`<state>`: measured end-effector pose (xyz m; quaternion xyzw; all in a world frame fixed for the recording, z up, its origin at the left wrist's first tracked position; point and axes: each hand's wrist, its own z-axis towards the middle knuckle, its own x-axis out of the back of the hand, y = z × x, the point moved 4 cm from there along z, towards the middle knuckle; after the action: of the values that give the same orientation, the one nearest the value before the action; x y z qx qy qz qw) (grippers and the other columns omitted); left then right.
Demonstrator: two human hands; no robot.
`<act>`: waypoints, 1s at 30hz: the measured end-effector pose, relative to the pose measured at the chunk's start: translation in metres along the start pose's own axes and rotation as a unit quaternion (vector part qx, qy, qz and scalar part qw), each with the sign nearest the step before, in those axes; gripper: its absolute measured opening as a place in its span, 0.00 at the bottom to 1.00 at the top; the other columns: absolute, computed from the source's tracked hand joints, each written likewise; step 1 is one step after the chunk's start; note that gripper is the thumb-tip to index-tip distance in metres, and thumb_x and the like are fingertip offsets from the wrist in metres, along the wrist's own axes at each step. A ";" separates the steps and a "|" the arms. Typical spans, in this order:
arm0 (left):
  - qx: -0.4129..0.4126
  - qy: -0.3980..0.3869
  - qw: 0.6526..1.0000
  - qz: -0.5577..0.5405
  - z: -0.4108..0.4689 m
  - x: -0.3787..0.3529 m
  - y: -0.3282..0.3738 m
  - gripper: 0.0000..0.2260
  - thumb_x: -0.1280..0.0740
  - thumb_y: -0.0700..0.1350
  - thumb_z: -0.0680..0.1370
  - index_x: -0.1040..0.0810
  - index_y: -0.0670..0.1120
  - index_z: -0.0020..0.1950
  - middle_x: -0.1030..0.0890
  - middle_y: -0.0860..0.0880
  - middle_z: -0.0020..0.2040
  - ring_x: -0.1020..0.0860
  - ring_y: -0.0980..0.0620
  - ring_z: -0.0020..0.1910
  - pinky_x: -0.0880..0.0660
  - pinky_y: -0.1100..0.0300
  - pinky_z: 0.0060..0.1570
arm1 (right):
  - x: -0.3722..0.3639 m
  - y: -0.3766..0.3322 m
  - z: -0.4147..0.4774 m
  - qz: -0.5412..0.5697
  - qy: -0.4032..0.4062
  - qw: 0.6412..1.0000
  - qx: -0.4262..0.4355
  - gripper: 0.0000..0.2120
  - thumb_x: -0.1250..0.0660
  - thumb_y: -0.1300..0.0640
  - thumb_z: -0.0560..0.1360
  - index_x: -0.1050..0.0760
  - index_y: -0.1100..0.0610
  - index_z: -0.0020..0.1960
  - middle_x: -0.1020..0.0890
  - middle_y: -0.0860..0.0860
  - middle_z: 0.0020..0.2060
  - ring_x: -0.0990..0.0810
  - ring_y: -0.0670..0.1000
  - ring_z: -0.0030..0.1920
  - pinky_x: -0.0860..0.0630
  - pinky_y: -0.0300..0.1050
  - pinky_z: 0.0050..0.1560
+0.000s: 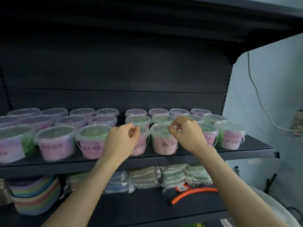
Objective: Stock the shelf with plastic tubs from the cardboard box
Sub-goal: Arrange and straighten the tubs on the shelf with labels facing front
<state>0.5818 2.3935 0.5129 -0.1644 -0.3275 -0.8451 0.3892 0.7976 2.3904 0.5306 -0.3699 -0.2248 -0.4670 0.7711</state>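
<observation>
Mostly clear tubs (56,141), pink labels (55,150), lidded

- The left hand (122,140) covers most of the front-row tub (142,145), including half its label.
- The right hand (186,133) hides part of the neighbouring tub (210,135).
- The far-left tub (11,141) is cut off by the frame edge.
- Finger grip on either tub: indeterminate, blurred.

The dark shelf (246,151) carries three rows of clear lidded plastic tubs (56,142).

tubs (56,141) packed across shelf (252,147), open headroom above them — narrow gap mid-back
</observation>
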 end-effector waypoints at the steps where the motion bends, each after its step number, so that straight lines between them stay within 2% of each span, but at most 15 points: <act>1: 0.001 -0.003 1.000 0.000 0.011 -0.003 -0.001 0.10 0.36 0.51 0.76 0.22 0.49 0.37 0.23 0.57 0.29 0.24 0.55 0.29 0.25 0.57 0.29 | -0.001 -0.001 0.011 -0.003 -0.001 1.000 0.010 0.14 0.36 0.49 0.75 0.21 0.58 0.53 0.20 0.53 0.51 0.21 0.53 0.46 0.23 0.50 0.46; 4: -0.001 -0.041 0.999 0.024 0.046 -0.022 -0.010 0.07 0.35 0.51 0.76 0.20 0.49 0.44 0.20 0.55 0.38 0.21 0.54 0.37 0.22 0.54 0.38 | -0.010 0.001 0.046 -0.017 -0.018 0.999 0.031 0.13 0.36 0.50 0.75 0.21 0.58 0.52 0.21 0.53 0.51 0.21 0.54 0.47 0.25 0.47 0.45; 7: 0.019 -0.108 0.993 0.046 0.081 -0.046 -0.025 0.08 0.35 0.52 0.75 0.21 0.50 0.49 0.20 0.52 0.48 0.22 0.53 0.44 0.22 0.52 0.45 | -0.025 0.012 0.081 -0.030 -0.051 0.997 0.043 0.13 0.36 0.50 0.75 0.22 0.57 0.53 0.22 0.53 0.52 0.23 0.54 0.47 0.27 0.46 0.44; 11: 0.069 -0.237 0.967 0.063 0.120 -0.077 -0.047 0.18 0.34 0.61 0.73 0.24 0.50 0.55 0.25 0.50 0.56 0.25 0.50 0.49 0.26 0.55 0.48 | -0.049 0.034 0.119 -0.033 -0.097 0.994 0.030 0.14 0.35 0.48 0.74 0.22 0.56 0.54 0.23 0.53 0.53 0.23 0.55 0.49 0.25 0.48 0.47; 15: 0.088 -0.344 0.932 0.073 0.141 -0.099 -0.057 0.28 0.33 0.66 0.69 0.27 0.52 0.63 0.28 0.50 0.65 0.28 0.52 0.56 0.32 0.60 0.50 | -0.072 0.056 0.143 -0.030 -0.169 0.985 -0.001 0.18 0.33 0.42 0.72 0.23 0.53 0.56 0.22 0.52 0.55 0.23 0.54 0.54 0.26 0.46 0.51; 18: 0.080 -0.387 0.915 0.085 0.146 -0.109 -0.061 0.31 0.32 0.67 0.67 0.28 0.52 0.65 0.28 0.52 0.65 0.30 0.56 0.53 0.34 0.63 0.49 | -0.085 0.067 0.149 -0.026 -0.240 0.970 -0.040 0.21 0.32 0.38 0.69 0.24 0.51 0.56 0.25 0.49 0.48 0.24 0.51 0.49 0.30 0.44 0.46; 22: 0.069 -0.394 0.912 0.096 0.148 -0.114 -0.066 0.30 0.31 0.68 0.66 0.25 0.52 0.62 0.25 0.53 0.61 0.27 0.57 0.48 0.30 0.64 0.45 | -0.094 0.070 0.150 -0.028 -0.313 0.948 -0.052 0.22 0.32 0.35 0.67 0.24 0.49 0.53 0.28 0.45 0.49 0.29 0.48 0.51 0.33 0.42 0.47; 26: 0.076 -0.386 0.915 0.092 0.150 -0.113 -0.073 0.30 0.31 0.69 0.64 0.23 0.52 0.60 0.23 0.53 0.60 0.25 0.55 0.55 0.26 0.60 0.52 | -0.095 0.063 0.153 -0.060 -0.307 0.949 -0.036 0.25 0.32 0.34 0.66 0.22 0.52 0.53 0.25 0.47 0.47 0.26 0.49 0.50 0.28 0.44 0.47; 30: 0.086 -0.380 0.916 0.091 0.151 -0.109 -0.084 0.29 0.30 0.69 0.63 0.23 0.53 0.57 0.23 0.54 0.57 0.25 0.55 0.53 0.27 0.58 0.55 | -0.100 0.056 0.154 -0.062 -0.296 0.953 -0.023 0.27 0.33 0.32 0.65 0.21 0.53 0.51 0.22 0.48 0.47 0.26 0.49 0.48 0.30 0.45 0.49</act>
<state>0.5904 2.5966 0.5293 -0.4685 -0.5057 -0.6483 0.3231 0.8010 2.5816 0.5375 -0.4941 -0.4545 -0.3883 0.6313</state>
